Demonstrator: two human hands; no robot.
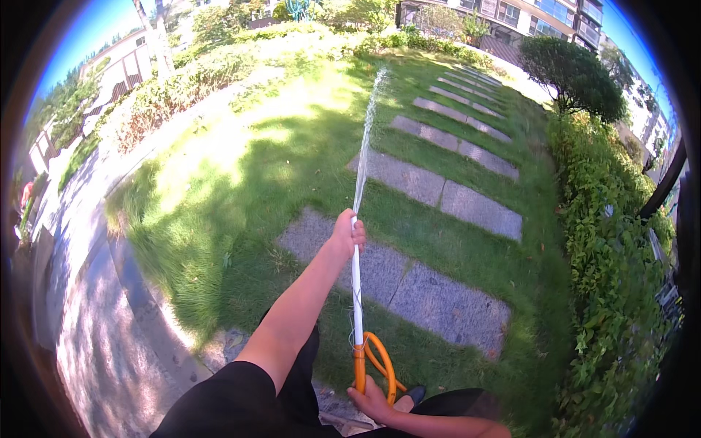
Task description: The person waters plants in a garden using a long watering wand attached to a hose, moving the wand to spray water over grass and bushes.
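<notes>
My left hand (349,234) is wrapped around a white pipe (356,290) near its far end. A jet of water (366,145) streams out of that end, away from me over the lawn (263,219). Thin wire is wound about the pipe's lower part, where it meets an orange hose (360,367). Low in the view, my right hand (374,399) grips the hose just below this joint. The hose bends in a loop beside the right hand, and its further run is hidden by my body.
Stone paving slabs (450,304) cross the grass in rows leading away. A leafy hedge (597,306) borders the right side, with a rounded tree (572,76) behind it. A paved path (104,328) curves along the left. Shrubs (181,87) and buildings (504,22) stand farther off.
</notes>
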